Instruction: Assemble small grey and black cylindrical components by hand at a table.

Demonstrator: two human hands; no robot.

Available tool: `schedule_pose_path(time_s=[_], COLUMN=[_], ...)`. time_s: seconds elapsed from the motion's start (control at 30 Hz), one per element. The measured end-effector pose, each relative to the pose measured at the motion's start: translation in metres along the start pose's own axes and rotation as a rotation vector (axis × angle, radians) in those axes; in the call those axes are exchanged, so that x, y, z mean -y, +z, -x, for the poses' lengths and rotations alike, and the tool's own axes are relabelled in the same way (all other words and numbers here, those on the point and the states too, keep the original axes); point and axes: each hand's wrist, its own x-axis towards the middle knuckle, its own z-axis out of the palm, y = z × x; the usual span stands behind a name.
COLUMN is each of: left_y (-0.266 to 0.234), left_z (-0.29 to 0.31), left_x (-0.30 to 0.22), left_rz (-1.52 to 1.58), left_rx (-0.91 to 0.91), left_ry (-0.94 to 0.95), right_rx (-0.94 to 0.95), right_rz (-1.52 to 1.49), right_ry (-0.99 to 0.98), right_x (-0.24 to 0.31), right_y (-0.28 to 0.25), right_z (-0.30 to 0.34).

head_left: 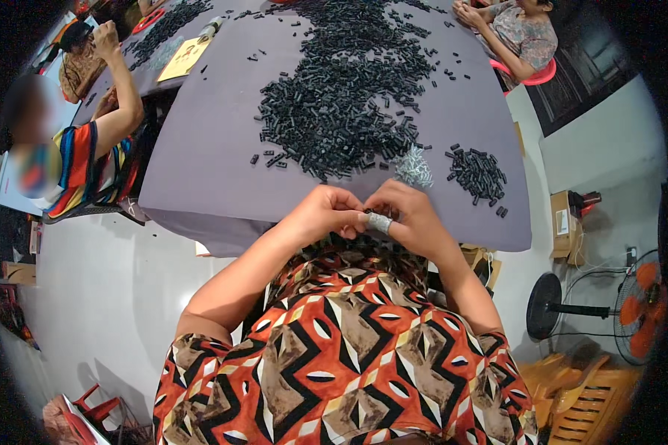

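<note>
Just in front of the table's near edge, my left hand (332, 212) and my right hand (408, 213) meet with fingertips pinched together. A small black piece (369, 211) shows partly between them; the fingers cover most of it. Pale wrapping covers my right thumb. Right beyond my hands lies a small heap of silver screw-like pieces (414, 167). A large pile of short black cylindrical pieces (334, 122) spreads from there to the far end of the table. To the right sits a smaller pile of similar black pieces (476, 175).
A grey-purple cloth covers the table (208, 141). One person in a striped shirt (93, 159) sits at the left, another person (523, 41) at the far right. On the right floor stand a cardboard box (564, 228), a fan (638, 308) and a yellow plastic chair (583, 400).
</note>
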Motion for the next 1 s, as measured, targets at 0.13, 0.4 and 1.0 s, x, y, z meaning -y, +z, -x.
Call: schedule_pose_path(time_s=[0.13,0.4,1.0], left_y=[-0.006,-0.014,-0.004], left_z=[0.002,0.000,0.001], left_x=[0.006,0.010,0.010], left_rz=[-0.013,0.361,0.392], left_rx=[0.020,-0.228,-0.211], left_ry=[0.047,0.149,0.213], right_rx=[0.023,-0.208,-0.150], right_rz=[0.019,0.241,-0.094], right_ry=[-0.004,0.031,0.024], right_x=[-0.004,-0.034,-0.014], right_y=[0.003,-0.010,0.007], right_z=[-0.005,-0.031,-0.030])
